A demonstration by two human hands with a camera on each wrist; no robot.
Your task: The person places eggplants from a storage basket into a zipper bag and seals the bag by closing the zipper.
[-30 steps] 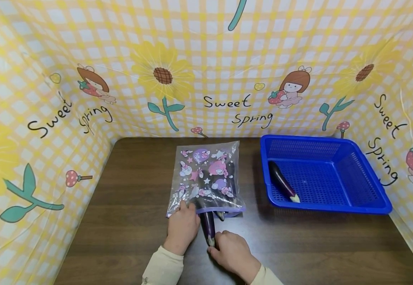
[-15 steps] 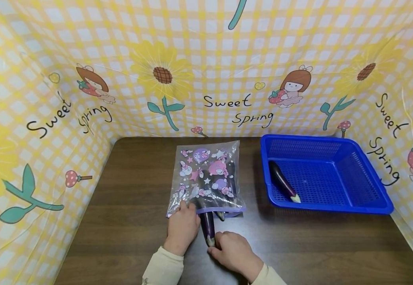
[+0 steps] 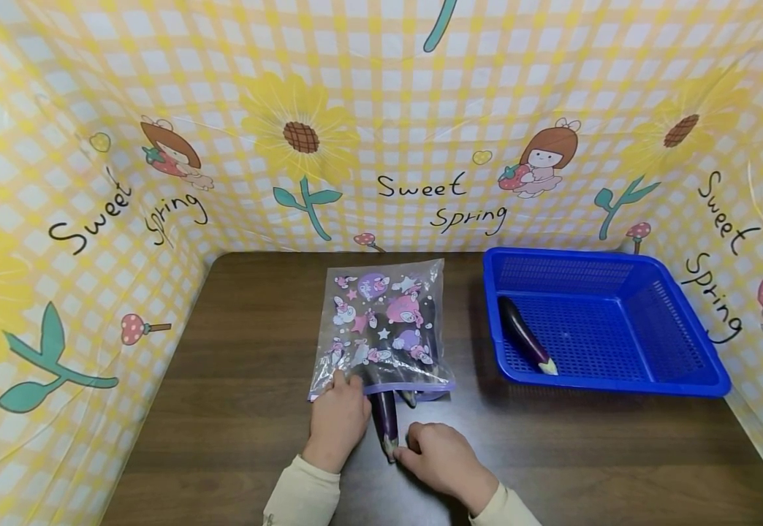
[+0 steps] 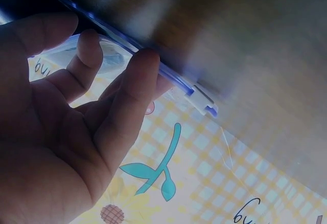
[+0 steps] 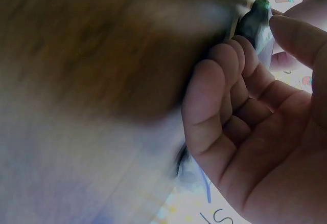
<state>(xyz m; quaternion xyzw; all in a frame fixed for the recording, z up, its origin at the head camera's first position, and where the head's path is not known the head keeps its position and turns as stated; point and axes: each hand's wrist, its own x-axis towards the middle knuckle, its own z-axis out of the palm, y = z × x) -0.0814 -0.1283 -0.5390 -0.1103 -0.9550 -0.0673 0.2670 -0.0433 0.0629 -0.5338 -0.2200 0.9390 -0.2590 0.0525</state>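
A clear zip bag (image 3: 381, 307) with pink and purple rabbit prints lies flat, its purple-edged mouth towards me. My left hand (image 3: 338, 420) grips the left corner of the mouth; the left wrist view shows the zip's white slider (image 4: 200, 100) beside the fingers. A dark purple eggplant (image 3: 386, 420) sticks out of the mouth, stem end towards me. Beside it another eggplant tip (image 3: 408, 398) shows at the mouth, and dark shapes show through the film. My right hand (image 3: 443, 460) is at the stem end, fingers loosely bent, thumb apart from them; whether the thumb touches the stem is unclear.
A blue plastic basket (image 3: 684, 383) stands on the right of the brown wooden table (image 3: 243, 351). One eggplant (image 3: 525, 336) lies inside along its left wall. A yellow checked cloth (image 3: 395, 131) with printed flowers encloses the back and sides.
My right hand has loosened from the eggplant's stem end and shifted slightly right. The left hand, bag and eggplants have stayed nearly in place.
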